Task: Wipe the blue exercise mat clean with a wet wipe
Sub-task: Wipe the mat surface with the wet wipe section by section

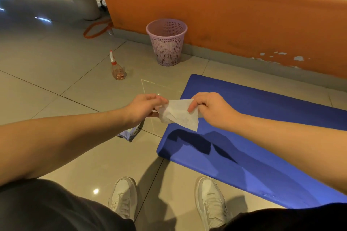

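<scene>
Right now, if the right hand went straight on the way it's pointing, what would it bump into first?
Probably the left hand. The right hand pinches the crumpled white wet wipe and points leftward across it. The left hand holds the wipe's other end, seemingly at the same height.

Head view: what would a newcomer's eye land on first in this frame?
The white wet wipe, pinched between the left hand and right hand in mid-air at centre frame. Under it and to the right lies the blue exercise mat on the tiled floor. Behind, a lilac mesh bin stands by the orange wall, a spray bottle left of it.
</scene>
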Demonstrator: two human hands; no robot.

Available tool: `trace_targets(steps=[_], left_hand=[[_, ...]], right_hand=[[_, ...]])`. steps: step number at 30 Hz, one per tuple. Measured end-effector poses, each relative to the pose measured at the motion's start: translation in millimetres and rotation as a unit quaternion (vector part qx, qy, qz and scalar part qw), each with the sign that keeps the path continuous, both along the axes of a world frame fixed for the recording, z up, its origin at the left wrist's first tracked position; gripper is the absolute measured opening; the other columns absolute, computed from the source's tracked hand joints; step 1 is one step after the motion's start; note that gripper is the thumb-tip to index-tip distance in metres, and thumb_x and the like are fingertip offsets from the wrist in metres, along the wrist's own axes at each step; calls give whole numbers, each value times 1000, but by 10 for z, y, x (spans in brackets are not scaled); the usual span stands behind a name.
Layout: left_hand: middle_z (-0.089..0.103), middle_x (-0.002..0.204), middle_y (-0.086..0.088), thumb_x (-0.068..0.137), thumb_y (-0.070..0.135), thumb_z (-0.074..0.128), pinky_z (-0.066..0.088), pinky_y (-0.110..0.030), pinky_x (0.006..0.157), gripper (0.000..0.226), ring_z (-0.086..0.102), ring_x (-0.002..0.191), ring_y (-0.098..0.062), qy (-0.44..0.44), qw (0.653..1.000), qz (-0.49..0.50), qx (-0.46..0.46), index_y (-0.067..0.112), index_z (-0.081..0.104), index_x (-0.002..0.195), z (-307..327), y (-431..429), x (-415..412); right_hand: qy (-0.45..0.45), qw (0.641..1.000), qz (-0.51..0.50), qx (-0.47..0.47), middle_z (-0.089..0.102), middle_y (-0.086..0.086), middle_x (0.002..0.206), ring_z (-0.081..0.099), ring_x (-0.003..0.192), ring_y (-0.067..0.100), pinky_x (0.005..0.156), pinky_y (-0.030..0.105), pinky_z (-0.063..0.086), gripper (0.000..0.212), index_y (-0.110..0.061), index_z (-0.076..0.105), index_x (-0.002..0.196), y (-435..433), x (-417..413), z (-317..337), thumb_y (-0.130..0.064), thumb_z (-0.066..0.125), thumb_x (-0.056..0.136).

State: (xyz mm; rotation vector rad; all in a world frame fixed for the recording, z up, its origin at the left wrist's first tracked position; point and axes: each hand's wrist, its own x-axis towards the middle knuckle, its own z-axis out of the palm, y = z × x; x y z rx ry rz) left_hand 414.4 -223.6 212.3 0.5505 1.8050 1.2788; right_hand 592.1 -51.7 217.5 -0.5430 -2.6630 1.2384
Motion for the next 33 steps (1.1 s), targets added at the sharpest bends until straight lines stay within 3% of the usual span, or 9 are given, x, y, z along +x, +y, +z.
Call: trace_targets(steps=[2,5,8,12,16,20,23,28,33], left_hand=[[70,103,-13,92,7,67,59,-23,72,16,69,83,-16,76,997,1,-9,5,69,108,18,26,69],[64,95,-6,88,3,71,54,-22,63,22,62,67,-11,178,984,18,-21,12,67,108,32,69,163],[60,97,-1,87,4,70,54,-25,66,30,58,71,-12,247,969,12,-15,17,62,113,27,107,285],[64,101,0,90,8,64,61,-41,75,33,68,82,-25,206,978,-34,2,14,56,122,10,120,503],[68,116,-10,91,-12,46,56,-37,83,40,69,92,-25,136,988,-72,33,5,55,126,99,164,521],[68,112,-16,89,-18,46,55,-25,70,35,66,87,-26,133,989,-31,47,5,60,111,60,253,432],[62,121,-6,91,2,61,49,-24,78,37,60,96,-19,220,973,-47,-43,9,57,127,-82,361,309],[68,117,-16,89,12,67,54,-36,87,32,66,99,-26,127,972,-137,-142,3,64,120,-421,574,112],[67,103,-18,90,10,72,59,-27,69,30,67,84,-23,90,968,-152,-180,-7,62,112,-1028,748,43]], right_hand=[[-5,999,-38,-19,58,-7,71,45,54,9,54,22,41,39,-21,72,96,-29,27,24,5,45,91],[-1,990,-97,-105,63,3,84,54,71,19,66,35,50,25,-21,61,112,-111,34,41,-8,53,93],[-39,965,-142,-216,71,6,95,67,79,22,75,37,61,39,-16,53,129,-209,-33,16,-8,62,92],[-15,904,-188,-383,72,17,107,73,97,29,84,38,61,15,1,66,108,-278,-126,-58,-2,64,93],[13,808,-198,-555,75,14,110,75,100,27,91,42,59,29,2,65,122,-234,-127,-42,-17,64,99],[-5,833,-260,-488,73,15,117,74,102,28,92,41,60,26,1,67,122,-155,-164,-151,2,59,98],[-29,849,-256,-460,73,14,116,74,102,26,91,41,61,23,-3,70,116,-77,-228,-350,4,60,97],[-61,879,-246,-404,73,11,113,75,97,22,76,32,63,22,-6,70,115,70,-345,-623,3,62,96],[-126,905,-238,-330,68,16,111,73,97,27,74,38,64,18,-6,65,108,293,-389,-1184,3,65,92]])
